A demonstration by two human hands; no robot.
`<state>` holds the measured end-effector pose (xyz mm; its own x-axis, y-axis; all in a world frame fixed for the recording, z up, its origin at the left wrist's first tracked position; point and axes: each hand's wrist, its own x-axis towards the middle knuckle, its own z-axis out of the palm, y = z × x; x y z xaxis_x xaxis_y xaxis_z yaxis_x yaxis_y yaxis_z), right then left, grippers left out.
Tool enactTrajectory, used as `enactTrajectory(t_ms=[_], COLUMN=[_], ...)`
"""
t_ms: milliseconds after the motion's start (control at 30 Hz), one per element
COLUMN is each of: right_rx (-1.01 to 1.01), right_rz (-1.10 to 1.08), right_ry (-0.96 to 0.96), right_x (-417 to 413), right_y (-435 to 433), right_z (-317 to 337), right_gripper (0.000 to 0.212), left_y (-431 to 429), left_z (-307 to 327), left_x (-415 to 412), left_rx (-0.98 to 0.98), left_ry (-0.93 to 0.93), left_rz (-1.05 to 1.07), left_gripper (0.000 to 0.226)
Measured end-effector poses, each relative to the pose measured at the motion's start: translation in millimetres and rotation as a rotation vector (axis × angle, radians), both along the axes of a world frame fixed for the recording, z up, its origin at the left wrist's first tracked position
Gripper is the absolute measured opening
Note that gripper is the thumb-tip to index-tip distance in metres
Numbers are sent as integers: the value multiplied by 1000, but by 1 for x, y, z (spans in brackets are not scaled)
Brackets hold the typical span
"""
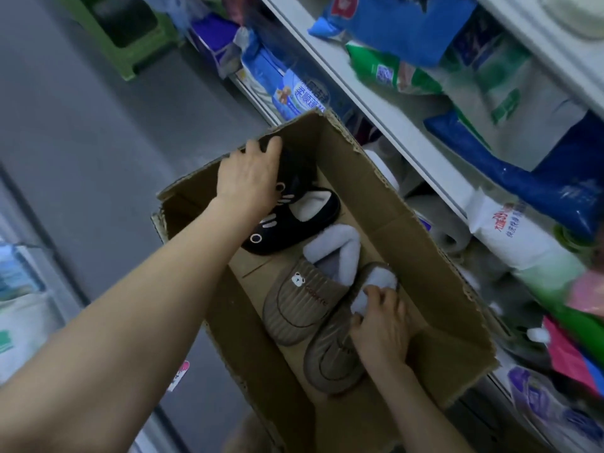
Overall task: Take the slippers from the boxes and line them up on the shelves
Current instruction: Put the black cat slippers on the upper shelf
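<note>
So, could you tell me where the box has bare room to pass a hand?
Bare box floor lies between the brown slippers and the near end, plus a strip along the shelf-side wall. Black slippers crowd the far corner.

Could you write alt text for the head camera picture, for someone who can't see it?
Two hands reach into an open cardboard box: the left hand grips a black slipper, the right hand pinches a brown fleece-lined slipper. Shelves of packaged goods stand beside the box.
</note>
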<state>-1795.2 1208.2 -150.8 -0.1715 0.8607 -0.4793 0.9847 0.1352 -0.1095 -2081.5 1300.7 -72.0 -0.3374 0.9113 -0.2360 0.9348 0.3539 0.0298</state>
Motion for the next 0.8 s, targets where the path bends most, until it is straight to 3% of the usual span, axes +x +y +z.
enactTrajectory(t_ms=[100, 267, 400, 500, 633, 800], right_rx=[65, 74, -270, -464, -378, -170], right_rz=[4, 137, -29, -168, -167, 33], right_ry=[44, 449, 613, 579, 552, 627], right_x=[-9, -71, -144, -176, -177, -136], right_y=[8, 43, 76, 89, 93, 90], right_z=[9, 19, -2, -26, -29, 47], right_gripper=[48, 43, 63, 67, 47, 35], left_y=[-34, -91, -127, -144, -159, -173], left_z=[11, 33, 41, 44, 45, 51], left_x=[-4, -1, -6, -5, -4, 0], left_rx=[117, 286, 365, 412, 516, 576], left_ry=[-109, -297, -314, -294, -378, -584], left_rz=[155, 390, 463, 483, 612, 788], left_gripper=[78, 84, 86, 80, 75, 75])
